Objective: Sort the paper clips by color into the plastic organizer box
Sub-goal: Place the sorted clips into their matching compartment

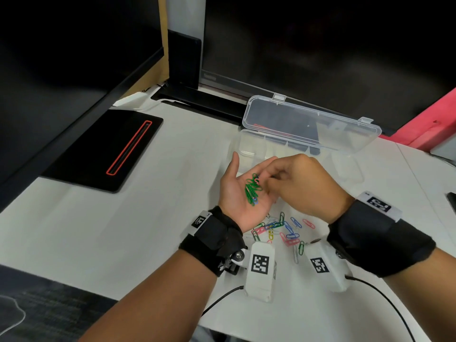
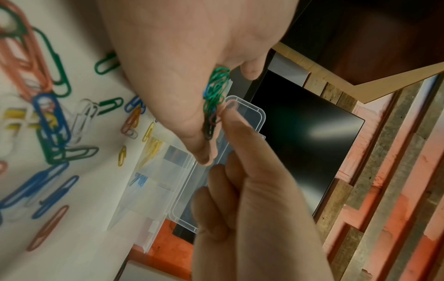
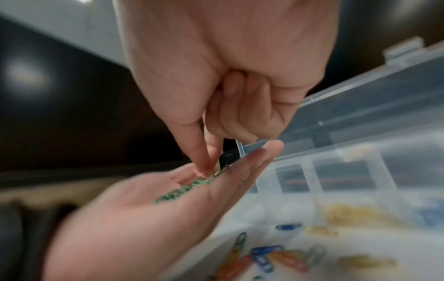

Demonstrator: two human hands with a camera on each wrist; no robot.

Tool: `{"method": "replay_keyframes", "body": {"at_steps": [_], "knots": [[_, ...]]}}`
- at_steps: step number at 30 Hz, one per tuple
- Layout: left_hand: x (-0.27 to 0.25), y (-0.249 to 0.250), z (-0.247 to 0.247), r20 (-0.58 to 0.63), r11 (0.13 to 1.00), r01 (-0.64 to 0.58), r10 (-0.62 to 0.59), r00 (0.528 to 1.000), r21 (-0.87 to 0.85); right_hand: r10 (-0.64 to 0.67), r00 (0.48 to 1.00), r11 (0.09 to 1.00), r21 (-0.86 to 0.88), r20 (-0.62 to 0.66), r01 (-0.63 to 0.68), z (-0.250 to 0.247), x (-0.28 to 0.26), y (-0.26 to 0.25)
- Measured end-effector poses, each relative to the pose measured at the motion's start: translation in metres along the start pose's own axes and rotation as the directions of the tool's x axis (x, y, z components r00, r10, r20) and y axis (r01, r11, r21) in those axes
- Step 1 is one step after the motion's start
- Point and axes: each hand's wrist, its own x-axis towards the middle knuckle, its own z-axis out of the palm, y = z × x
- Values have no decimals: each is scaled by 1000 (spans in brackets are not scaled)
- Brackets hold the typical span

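My left hand [image 1: 237,191] lies palm up above the white table and carries a bunch of green paper clips [image 1: 252,189] [image 2: 216,89] [image 3: 185,188], with a blue one mixed in. My right hand [image 1: 265,177] reaches over that palm, thumb and forefinger pinching a pink paper clip [image 1: 257,180] [image 2: 231,105] [image 3: 201,172] at the top of the bunch. The clear organizer box [image 1: 249,141] stands just behind the hands, lid open. Yellow clips [image 3: 353,211] and blue clips lie in its compartments. Loose mixed-colour clips [image 1: 287,230] are scattered on the table under my wrists.
A black monitor base with a red line [image 1: 103,149] sits at the left, and dark screens rise behind the box. A pink block [image 1: 431,124] is at the far right. Cables [image 1: 385,292] trail from the wrist cameras toward the near table edge.
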Motion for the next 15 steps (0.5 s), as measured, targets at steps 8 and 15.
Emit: {"method": "replay_keyframes", "body": {"at_steps": [8, 15], "knots": [[-2, 2, 3, -36, 1000, -4, 3, 999, -27, 308, 896, 278, 870, 320, -406, -22, 7, 9], [-1, 1, 2, -77, 996, -57, 52, 996, -62, 289, 908, 375, 837, 302, -398, -12, 5, 9]]}}
